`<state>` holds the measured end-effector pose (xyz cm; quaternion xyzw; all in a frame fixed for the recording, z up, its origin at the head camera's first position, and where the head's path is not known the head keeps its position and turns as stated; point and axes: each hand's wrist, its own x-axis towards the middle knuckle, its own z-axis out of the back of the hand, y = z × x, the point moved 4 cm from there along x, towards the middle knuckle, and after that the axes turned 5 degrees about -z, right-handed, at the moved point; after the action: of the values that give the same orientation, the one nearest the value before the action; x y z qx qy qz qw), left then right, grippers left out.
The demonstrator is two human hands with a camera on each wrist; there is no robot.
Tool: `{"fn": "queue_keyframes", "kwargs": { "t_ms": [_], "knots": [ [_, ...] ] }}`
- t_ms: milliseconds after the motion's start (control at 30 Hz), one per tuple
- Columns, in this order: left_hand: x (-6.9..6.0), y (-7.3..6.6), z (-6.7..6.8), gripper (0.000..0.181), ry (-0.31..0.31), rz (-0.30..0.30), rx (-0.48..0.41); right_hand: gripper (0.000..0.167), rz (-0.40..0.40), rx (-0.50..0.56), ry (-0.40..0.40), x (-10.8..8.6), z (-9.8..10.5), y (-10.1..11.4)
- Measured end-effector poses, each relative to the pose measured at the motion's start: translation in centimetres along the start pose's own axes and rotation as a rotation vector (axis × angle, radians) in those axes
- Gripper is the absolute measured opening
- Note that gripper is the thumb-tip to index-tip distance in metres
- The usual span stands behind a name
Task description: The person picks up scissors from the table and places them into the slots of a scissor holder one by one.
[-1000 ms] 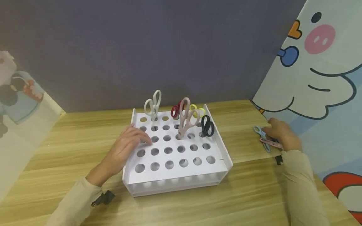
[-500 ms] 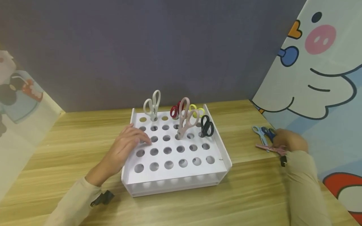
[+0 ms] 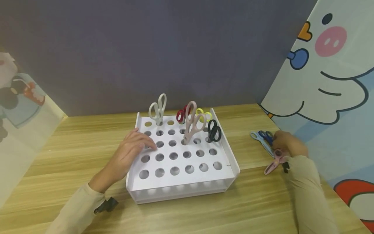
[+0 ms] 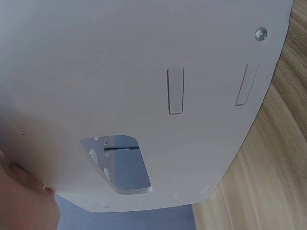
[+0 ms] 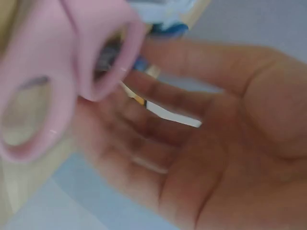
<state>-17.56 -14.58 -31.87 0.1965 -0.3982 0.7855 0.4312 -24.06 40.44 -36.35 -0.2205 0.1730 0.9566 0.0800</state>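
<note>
A white rack with rows of round holes stands on the table. My left hand rests over its left side wall, fingers on the top plate; in the left wrist view part of the hand touches that wall. At the right, my right hand is at a loose group of scissors: light blue scissors, dark blue scissors partly under its fingers, and pink scissors below. In the right wrist view pink handles cover the fingertips, so any grip is hidden.
Upright in the rack are white scissors, red scissors, pale pink scissors, yellow scissors and black scissors. A grey partition rises behind, with a cartoon-printed panel close at the right.
The right hand first drew back to the right, then came left again. The light and dark blue scissors have shifted left; the pink scissors have turned, blades toward the front. The left hand stays put.
</note>
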Motion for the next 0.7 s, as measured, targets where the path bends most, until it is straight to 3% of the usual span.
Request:
{"fn": "queue_keyframes", "kwargs": {
  "t_ms": [133, 267, 367, 467, 700],
  "knots": [
    [0.0, -0.1, -0.1, 0.039, -0.006, -0.006, -0.004, 0.042, -0.003, 0.007, 0.100, -0.4, -0.1, 0.3],
    [0.0, -0.1, 0.0, 0.039, -0.008, -0.001, -0.001, 0.076, -0.031, -0.018, 0.191, -1.0, -0.2, 1.1],
    [-0.1, 0.0, 0.1, 0.038, -0.003, 0.009, 0.006, 0.098, -0.055, -0.036, 0.207, -0.9, -0.5, 1.9],
    [-0.2, 0.1, 0.0, 0.038, 0.002, 0.015, 0.010, 0.097, -0.031, -0.035, 0.183, -0.3, -1.1, 2.7],
    [0.0, 0.0, 0.0, 0.038, 0.008, 0.019, 0.005, 0.083, 0.090, -0.132, 0.026, 0.3, -0.8, 4.1]
  ]
}}
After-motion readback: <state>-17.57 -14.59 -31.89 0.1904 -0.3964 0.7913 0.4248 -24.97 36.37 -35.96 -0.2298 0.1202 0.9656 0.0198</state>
